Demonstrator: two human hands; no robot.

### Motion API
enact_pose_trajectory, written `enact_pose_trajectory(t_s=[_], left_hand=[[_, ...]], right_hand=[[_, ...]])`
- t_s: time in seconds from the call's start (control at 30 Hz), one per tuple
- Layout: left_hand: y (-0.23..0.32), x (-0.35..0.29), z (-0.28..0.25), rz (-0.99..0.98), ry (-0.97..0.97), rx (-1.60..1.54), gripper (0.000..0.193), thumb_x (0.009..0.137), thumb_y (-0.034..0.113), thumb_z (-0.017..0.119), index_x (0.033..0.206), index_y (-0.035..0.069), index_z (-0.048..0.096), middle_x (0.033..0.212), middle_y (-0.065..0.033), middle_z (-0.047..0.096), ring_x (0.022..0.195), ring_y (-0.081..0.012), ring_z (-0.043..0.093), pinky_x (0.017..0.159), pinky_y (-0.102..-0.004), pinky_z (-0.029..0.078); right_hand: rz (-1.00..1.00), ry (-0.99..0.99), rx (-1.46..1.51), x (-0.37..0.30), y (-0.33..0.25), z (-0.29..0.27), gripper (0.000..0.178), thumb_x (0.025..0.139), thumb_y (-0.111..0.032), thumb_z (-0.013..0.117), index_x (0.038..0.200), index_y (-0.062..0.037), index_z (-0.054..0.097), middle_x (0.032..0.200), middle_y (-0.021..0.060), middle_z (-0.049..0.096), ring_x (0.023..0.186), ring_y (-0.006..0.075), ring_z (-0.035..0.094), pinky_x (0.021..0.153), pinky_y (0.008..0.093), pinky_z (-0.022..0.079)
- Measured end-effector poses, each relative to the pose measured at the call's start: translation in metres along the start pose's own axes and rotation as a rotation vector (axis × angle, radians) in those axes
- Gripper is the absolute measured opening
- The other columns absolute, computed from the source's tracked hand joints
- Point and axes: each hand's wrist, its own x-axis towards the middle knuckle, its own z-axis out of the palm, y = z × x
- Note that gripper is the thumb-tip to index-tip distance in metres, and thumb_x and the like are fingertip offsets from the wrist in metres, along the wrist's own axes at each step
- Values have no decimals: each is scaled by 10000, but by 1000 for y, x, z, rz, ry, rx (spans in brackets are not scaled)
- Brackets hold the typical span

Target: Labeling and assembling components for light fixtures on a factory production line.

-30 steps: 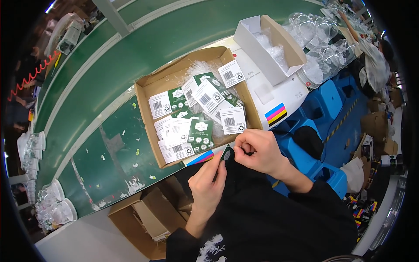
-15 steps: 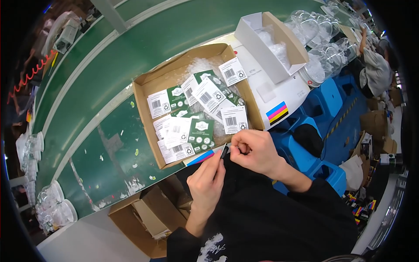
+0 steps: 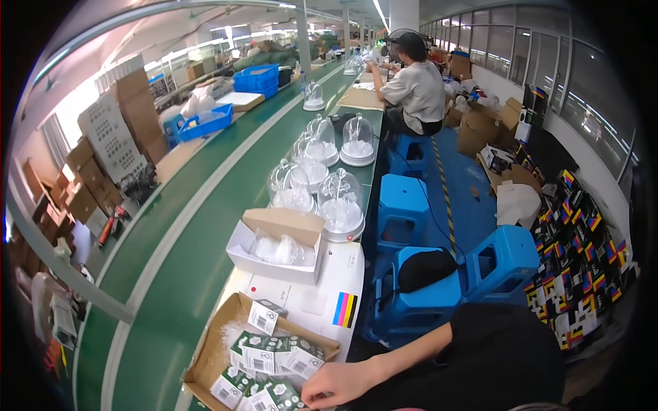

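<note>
Head view, looking up along a long green conveyor belt that runs away into the hall.

Right hand at the bottom edge, forearm coming in from the right out of a black sleeve. The hand rests at the near right corner of an open cardboard box, fingers curled together, tips just over the packets; cannot tell whether they pinch anything. Left hand not in view.

The box sits on the desk beside the belt, flaps open, holding small green-and-white packets with white barcode labels, loosely piled, some tilted. One packet stands up at the far side of the pile.

Just beyond the box: a flat white carton with a strip of coloured bars on its near right corner. On it, a smaller open white box with clear plastic bags inside.

Farther along the desk: a cluster of clear plastic domes on white bases, close together.

Right of the desk: blue plastic stools in a row, one with a black cushion. Another person sits farther down, back turned. Stacked colourful cartons at far right.
</note>
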Motion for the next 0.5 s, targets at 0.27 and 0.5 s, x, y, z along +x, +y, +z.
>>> enact_pose_trajectory(t_s=[0.27, 0.5], left_hand=[[-42, 18, -7, -80, 44, -165, 60, 969, 52, 565, 988, 12, 605, 949, -57, 640, 865, -105, 576, 752, -232, 473], [6, 21, 3, -226, -17, 126, 124, 991, 99, 543, 996, 4, 623, 926, -95, 682, 819, -138, 624, 740, -239, 496]], right_hand=[[-33, 40, -110, 4, 8, 0, 183, 871, -228, 657, 931, -56, 672, 835, 120, 675, 735, 251, 641, 643, 351, 492], [124, 38, 202, 4, -6, -7, 187, 917, -205, 642, 973, -29, 671, 860, 70, 698, 779, 146, 645, 671, 305, 501]])
